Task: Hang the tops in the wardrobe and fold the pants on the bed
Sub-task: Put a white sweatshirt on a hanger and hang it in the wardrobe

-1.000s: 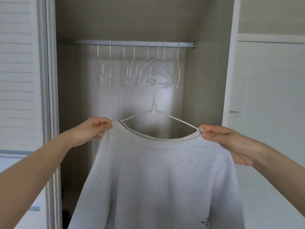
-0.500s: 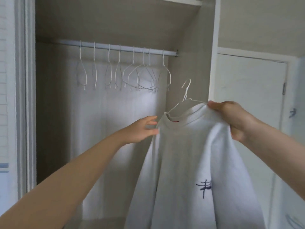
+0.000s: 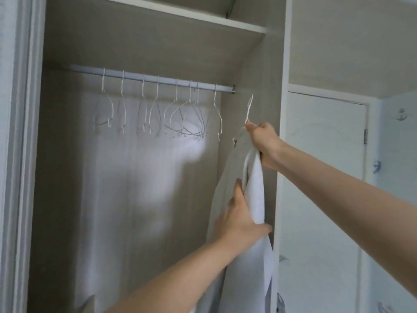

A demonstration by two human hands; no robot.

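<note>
Wardrobe, right end: I have the grey top (image 3: pixel 252 177) on a white wire hanger (image 3: pixel 249 109), raised edge-on beside the rail (image 3: pixel 146 79).
Right hand (image 3: pixel 265 141): fingers curled round the hanger's neck and the collar bunched there; the hook stands just above my knuckles, below and right of the rail's end, not yet on it.
Left hand (image 3: pixel 239 220): fingers together and fairly straight, thumb spread, pressing the cloth's lower edge.
Top: it hangs between my two hands and drops below the left palm.
Handling: soft, light and floppy, I judge; thin wire likely to flex. Best held at the hanger's neck, where the weight centres.
Beyond my fingertips: empty hangers (image 3: pixel 180 114) on the rail; shelf (image 3: pixel 180 13) above.
</note>
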